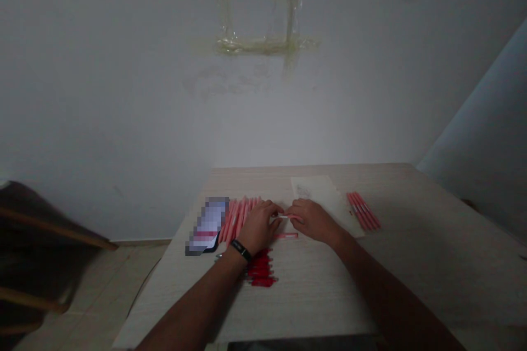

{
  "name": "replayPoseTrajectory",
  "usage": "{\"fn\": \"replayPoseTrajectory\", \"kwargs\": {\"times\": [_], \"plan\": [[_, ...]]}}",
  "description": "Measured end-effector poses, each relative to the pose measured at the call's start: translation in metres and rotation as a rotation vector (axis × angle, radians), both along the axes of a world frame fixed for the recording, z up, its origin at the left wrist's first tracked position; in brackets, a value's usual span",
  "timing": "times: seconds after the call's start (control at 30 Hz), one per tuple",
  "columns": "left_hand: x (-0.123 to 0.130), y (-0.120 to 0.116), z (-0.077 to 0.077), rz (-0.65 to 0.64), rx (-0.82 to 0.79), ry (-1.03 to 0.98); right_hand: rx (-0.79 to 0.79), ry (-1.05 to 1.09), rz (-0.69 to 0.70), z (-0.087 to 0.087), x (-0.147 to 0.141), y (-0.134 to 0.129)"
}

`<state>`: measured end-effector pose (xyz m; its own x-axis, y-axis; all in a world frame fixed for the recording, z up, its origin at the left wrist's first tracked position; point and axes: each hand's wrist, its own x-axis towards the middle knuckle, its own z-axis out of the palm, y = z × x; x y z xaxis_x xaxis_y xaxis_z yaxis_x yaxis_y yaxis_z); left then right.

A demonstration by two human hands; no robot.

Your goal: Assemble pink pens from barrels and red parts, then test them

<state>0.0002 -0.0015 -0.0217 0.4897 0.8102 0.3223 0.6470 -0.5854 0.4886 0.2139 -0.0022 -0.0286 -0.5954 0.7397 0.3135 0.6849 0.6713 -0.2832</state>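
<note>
My left hand (262, 224), with a dark band on its wrist, pinches the left end of a slim pink and white pen (285, 216). On the pen's right end are the closed fingers of my right hand (309, 218). Just below the two hands a pink piece (287, 235) lies on the table. Several pink pens (235, 219) lie side by side left of my left hand, which hides part of them. Under my left wrist several red pen parts (260, 270) are lined up.
A phone (208, 225) with a lit, blurred screen lies at the left of the wooden table (317, 290). Behind my right hand is a sheet of paper (329, 197). Several pink pens (363, 211) lie further right. A wall (329, 120) rises behind the table.
</note>
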Motion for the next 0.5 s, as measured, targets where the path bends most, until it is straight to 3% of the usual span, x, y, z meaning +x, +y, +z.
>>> {"fn": "replayPoseTrajectory", "kwargs": {"times": [0.27,0.5], "plan": [[-0.0009,0.0031,-0.0051,0.076,-0.100,-0.038,0.039,0.064,0.012,0.0048,-0.0040,-0.0034],[-0.0012,0.0038,-0.0060,0.061,-0.105,0.003,0.050,0.076,-0.006,0.0062,-0.0049,-0.0042]]}}
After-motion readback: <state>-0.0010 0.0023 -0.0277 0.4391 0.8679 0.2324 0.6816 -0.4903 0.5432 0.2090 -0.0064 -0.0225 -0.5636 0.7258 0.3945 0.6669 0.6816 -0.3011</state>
